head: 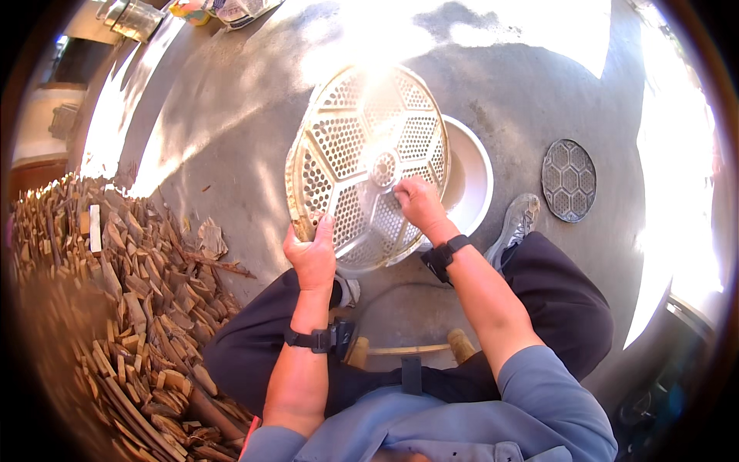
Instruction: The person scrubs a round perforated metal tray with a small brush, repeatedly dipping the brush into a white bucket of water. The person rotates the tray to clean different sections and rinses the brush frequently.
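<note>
A large round perforated disc (348,147), pale with raised ribs and a central hub, is held tilted in front of me. My left hand (312,254) grips its lower left rim, thumb on the near face. The fingers of my right hand (420,202) are curled against the face just below the hub. Whether they pinch something small is hidden. Behind the disc stands a white basin (482,173), partly covered by it, with cloudy liquid inside. Brownish stains mark the disc's left rim, and glare washes out its top.
Split firewood (144,300) is heaped along my left. A smaller dark disc with a hexagon pattern (569,180) lies on the concrete floor (519,104) at right. I sit on a low wooden stool (410,349). A metal container (134,20) and a printed bag (239,11) are at the far left.
</note>
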Tool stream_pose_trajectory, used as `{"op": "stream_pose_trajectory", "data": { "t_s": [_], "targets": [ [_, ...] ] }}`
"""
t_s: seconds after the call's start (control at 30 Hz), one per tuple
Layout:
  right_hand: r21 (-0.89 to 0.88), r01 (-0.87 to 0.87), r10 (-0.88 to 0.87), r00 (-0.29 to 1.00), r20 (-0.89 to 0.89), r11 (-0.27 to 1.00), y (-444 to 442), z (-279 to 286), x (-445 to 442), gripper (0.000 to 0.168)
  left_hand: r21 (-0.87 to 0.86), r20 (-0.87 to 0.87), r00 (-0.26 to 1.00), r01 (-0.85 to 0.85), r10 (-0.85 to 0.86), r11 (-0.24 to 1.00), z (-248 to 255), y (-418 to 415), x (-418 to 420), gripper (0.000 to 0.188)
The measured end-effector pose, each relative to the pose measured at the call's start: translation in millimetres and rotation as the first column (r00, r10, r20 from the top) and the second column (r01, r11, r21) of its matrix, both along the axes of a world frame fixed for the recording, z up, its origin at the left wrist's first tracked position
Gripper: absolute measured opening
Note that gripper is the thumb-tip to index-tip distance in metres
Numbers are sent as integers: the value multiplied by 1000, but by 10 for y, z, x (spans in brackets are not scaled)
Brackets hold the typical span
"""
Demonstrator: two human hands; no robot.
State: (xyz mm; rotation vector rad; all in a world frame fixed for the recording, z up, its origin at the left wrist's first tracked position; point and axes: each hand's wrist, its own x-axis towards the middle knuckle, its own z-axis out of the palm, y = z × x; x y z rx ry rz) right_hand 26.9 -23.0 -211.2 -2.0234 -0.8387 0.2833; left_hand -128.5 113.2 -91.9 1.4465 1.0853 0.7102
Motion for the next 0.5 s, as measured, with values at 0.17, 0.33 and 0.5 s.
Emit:
{"op": "stream_pose_trajectory", "data": {
  "t_s": [0.17,0.33,0.5],
  "targets": [
    [-414,-149,52,970,-237,898,-342,-288,99,10,97,-56,998,8,-3,995,237,94,84,13],
    [-493,70,-164,975,-150,867,-451,-568,649,15,49,1,994,-110,110,993,290,262,15,20],
    [-616,231,-309,951,-21,753,-470,-904,989,21,-15,29,982,-185,185,983,259,304,-58,31]
  ]
}}
